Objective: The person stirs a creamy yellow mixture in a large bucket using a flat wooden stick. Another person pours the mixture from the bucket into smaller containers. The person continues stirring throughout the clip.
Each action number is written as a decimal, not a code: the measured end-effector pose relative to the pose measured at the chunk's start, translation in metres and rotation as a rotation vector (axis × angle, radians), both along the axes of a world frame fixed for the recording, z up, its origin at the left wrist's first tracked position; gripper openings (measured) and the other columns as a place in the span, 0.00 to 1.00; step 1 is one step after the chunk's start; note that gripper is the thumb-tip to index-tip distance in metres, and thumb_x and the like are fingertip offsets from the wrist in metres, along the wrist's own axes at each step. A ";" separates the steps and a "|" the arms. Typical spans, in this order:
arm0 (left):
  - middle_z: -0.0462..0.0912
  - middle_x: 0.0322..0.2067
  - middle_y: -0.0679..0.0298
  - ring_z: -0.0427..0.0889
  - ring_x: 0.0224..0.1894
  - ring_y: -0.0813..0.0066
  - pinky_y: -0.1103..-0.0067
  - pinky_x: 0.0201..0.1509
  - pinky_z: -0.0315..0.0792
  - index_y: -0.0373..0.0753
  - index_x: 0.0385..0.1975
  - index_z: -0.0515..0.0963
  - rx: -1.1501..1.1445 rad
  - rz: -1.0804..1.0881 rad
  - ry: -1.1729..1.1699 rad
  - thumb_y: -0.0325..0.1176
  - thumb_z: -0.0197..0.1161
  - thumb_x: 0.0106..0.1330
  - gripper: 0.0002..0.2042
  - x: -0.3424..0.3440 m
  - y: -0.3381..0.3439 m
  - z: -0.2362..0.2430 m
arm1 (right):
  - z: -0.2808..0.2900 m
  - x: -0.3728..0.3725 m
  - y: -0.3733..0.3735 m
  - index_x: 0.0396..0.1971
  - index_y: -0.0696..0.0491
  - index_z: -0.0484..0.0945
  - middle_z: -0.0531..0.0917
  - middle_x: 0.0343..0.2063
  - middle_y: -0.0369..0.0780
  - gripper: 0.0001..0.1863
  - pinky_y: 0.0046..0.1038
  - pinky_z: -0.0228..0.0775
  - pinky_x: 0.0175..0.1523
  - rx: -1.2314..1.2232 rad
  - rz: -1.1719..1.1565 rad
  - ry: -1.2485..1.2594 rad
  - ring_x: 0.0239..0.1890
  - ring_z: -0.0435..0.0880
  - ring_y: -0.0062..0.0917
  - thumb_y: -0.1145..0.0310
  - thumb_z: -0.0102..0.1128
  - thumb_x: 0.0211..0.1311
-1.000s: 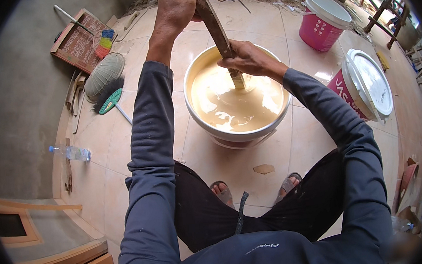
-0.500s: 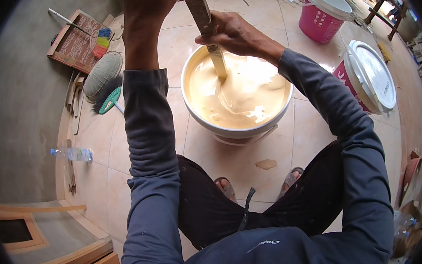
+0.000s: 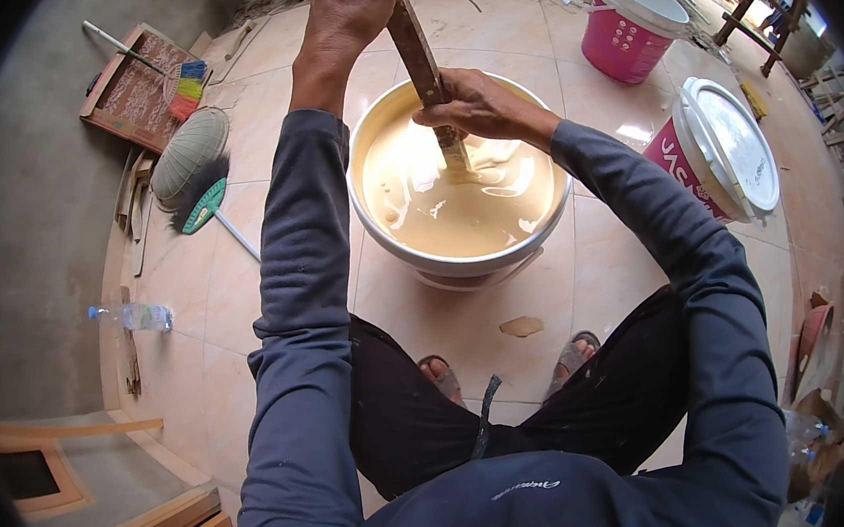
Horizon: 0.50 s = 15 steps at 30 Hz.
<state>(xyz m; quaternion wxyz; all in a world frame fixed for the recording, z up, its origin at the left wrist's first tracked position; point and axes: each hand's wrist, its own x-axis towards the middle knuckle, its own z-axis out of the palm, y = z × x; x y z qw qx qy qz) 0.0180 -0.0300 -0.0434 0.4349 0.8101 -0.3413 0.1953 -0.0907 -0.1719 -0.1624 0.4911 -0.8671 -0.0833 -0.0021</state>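
Cream liquid (image 3: pixel 458 215) around a dipped stick (image 3: pixel 416 53)

Fingers of the right hand (image 3: pixel 479 106) are curled closed on the lower part of the stick, the thumb laid across the side that faces the camera. Higher up, the left hand (image 3: pixel 348 14) is wrapped round the same stick in a fist; the upper edge of the view cuts into it, and its fingertips cannot be made out. Both hands hold firmly, with the stick tilted so that its top leans left and its lower end stands in the liquid.

That liquid lies just below the rim of a white-rimmed bucket (image 3: pixel 363 213), which stands on the tiled floor (image 3: pixel 244 299) in front of two sandalled feet (image 3: pixel 442 377). Dark grey-blue sleeves (image 3: pixel 298 224) reach to both wrists. A tan flake (image 3: pixel 521 327) lies between bucket and feet.

Farther right are a lidded bucket (image 3: pixel 679 161) with a white top and, beyond it, an uncovered pink bucket (image 3: pixel 624 43). On the left, a green-headed broom (image 3: pixel 204 207) lies beside a ribbed dome (image 3: pixel 190 158); behind them a multicoloured brush (image 3: pixel 188 88) rests against a reddish board (image 3: pixel 131 88). Nearer, a clear bottle (image 3: pixel 146 317) lies on its side by the wall.
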 end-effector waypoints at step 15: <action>0.84 0.22 0.64 0.81 0.24 0.81 0.80 0.28 0.74 0.28 0.42 0.81 -0.144 -0.216 -0.264 0.39 0.67 0.71 0.17 -0.090 0.013 0.069 | 0.037 0.007 -0.001 0.39 0.54 0.77 0.86 0.33 0.43 0.15 0.35 0.81 0.47 -0.134 -0.054 -0.446 0.38 0.87 0.31 0.59 0.70 0.65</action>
